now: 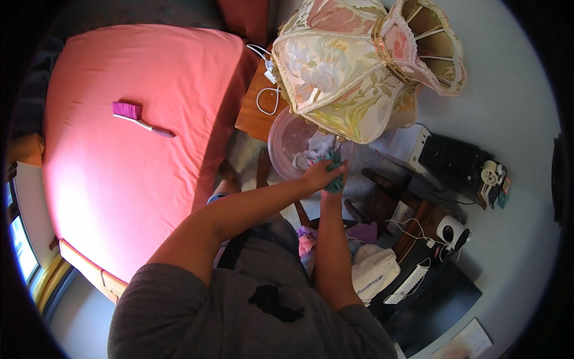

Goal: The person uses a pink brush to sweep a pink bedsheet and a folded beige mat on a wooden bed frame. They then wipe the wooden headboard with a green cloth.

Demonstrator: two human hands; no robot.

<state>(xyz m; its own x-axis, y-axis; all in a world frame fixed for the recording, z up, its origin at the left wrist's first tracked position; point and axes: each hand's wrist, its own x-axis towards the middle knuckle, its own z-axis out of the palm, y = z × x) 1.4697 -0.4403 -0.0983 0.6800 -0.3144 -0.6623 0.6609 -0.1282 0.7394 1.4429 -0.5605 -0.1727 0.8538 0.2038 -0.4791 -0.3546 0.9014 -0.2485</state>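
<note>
A teal chenille cleaning cloth or mitt is bunched between my two hands. My left hand is closed over its near side. My right hand is mostly hidden behind and under the teal strands, so whether it is inside the cloth cannot be told. Both hands are over the right side of a round translucent plastic basin. Inside the basin lies a crumpled pale grey cloth or plastic piece. A large floral fabric lampshade with braided trim overhangs the basin's far edge.
Left is a bed with a pink sheet and a magenta-bristled brush. A wooden bedside table carries a white cable. On the right are a black computer case, a keyboard, a monitor and a white cloth bag.
</note>
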